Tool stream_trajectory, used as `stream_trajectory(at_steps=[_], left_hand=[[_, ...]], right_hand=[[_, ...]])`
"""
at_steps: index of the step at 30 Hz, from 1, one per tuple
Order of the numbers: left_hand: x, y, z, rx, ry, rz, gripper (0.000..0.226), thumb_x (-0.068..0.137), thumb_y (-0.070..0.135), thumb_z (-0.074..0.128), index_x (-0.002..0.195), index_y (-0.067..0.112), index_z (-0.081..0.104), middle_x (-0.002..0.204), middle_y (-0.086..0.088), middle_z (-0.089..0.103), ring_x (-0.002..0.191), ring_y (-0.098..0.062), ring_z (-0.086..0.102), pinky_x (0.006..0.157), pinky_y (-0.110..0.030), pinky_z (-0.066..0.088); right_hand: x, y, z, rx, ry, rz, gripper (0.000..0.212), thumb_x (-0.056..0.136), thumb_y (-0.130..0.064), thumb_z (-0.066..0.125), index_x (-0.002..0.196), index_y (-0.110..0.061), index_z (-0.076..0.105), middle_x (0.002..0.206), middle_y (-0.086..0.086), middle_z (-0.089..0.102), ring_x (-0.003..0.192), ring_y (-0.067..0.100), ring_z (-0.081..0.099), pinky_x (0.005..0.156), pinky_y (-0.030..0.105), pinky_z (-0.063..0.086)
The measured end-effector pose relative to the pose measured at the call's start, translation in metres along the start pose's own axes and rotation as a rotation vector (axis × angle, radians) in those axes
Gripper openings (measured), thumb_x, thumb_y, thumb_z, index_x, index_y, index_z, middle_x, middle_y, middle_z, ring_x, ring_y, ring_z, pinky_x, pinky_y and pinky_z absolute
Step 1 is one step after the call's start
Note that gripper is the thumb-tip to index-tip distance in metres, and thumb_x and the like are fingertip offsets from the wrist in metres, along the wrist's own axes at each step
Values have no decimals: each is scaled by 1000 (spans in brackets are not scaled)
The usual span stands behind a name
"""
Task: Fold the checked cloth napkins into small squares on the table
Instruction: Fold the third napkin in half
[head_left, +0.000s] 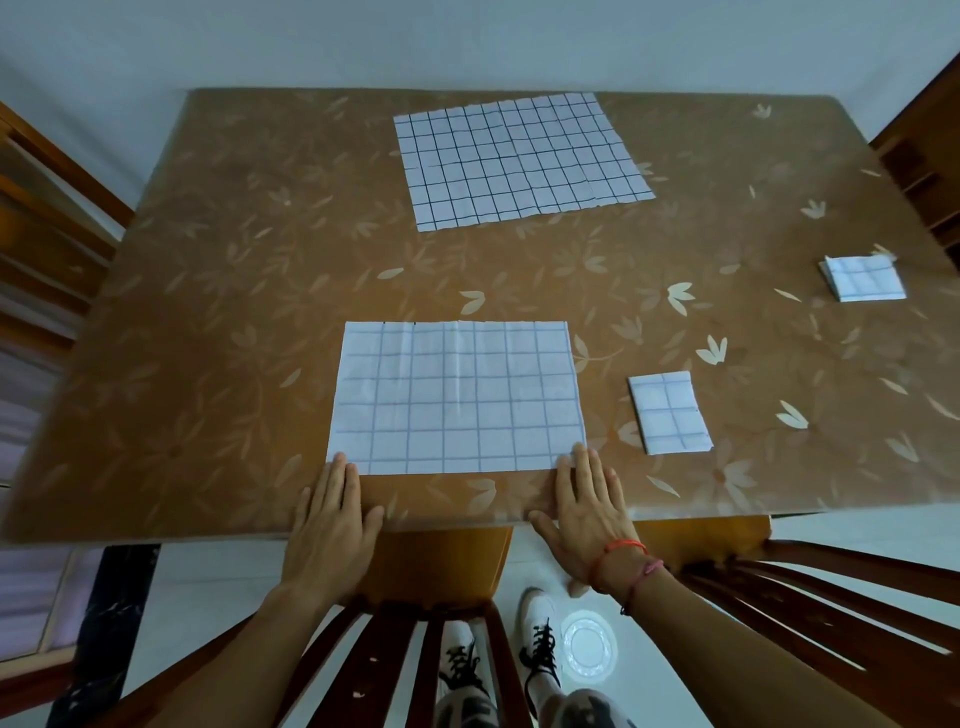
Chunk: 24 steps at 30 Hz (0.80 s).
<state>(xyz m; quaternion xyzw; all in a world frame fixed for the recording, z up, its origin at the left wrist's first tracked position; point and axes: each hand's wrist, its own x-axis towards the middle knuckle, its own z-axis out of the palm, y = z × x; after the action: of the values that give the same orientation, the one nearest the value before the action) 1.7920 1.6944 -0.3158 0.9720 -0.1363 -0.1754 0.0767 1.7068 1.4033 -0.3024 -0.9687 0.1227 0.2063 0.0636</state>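
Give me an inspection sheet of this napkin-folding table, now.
Surface: table with a brown flower-patterned cover.
Job's things: near napkin lies flat as a rectangle at the front edge; far napkin spread open; small folded square right of the near napkin; second folded square at the far right.
Clutter: nothing seen.
Hands: left hand and right hand flat, fingertips touching the near napkin's front corners.
Cables: nothing seen.
Surroundings: wooden chairs around the table; pale floor below.
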Motion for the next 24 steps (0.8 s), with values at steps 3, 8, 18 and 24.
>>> stream_trajectory(at_steps=[3, 8, 18, 24], left_hand=[[6, 18, -12, -88, 73, -25, 59, 98, 38, 43, 144, 2, 36, 156, -15, 23, 145, -27, 18, 116, -45, 23], [19, 69, -18, -221, 44, 154, 51, 101, 36, 37, 146, 12, 35, 157, -8, 20, 145, -22, 13, 117, -40, 21], [28, 92, -1, -87, 48, 275, 48, 102, 33, 36, 147, 17, 34, 159, -7, 21, 147, -24, 12, 113, -33, -2], [28, 94, 0, -165, 88, 244, 48, 101, 30, 39, 146, 14, 36, 158, -4, 23, 147, -21, 13, 115, -31, 3]], right_hand=[[2, 2, -12, 53, 16, -14, 76, 93, -55, 32, 149, -8, 13, 158, 14, 4, 147, 32, 4, 119, 43, 12], [13, 7, -33, 193, 42, 19, 56, 92, -46, 43, 137, -13, 36, 143, 8, 34, 126, 28, 36, 101, 39, 41], [52, 27, -59, 586, 0, 241, 25, 87, -39, 50, 95, -17, 58, 91, 5, 62, 88, 27, 58, 63, 25, 40], [70, 28, -79, 803, 9, 461, 29, 90, -28, 54, 101, -4, 66, 94, 13, 63, 87, 30, 56, 75, 28, 43]])
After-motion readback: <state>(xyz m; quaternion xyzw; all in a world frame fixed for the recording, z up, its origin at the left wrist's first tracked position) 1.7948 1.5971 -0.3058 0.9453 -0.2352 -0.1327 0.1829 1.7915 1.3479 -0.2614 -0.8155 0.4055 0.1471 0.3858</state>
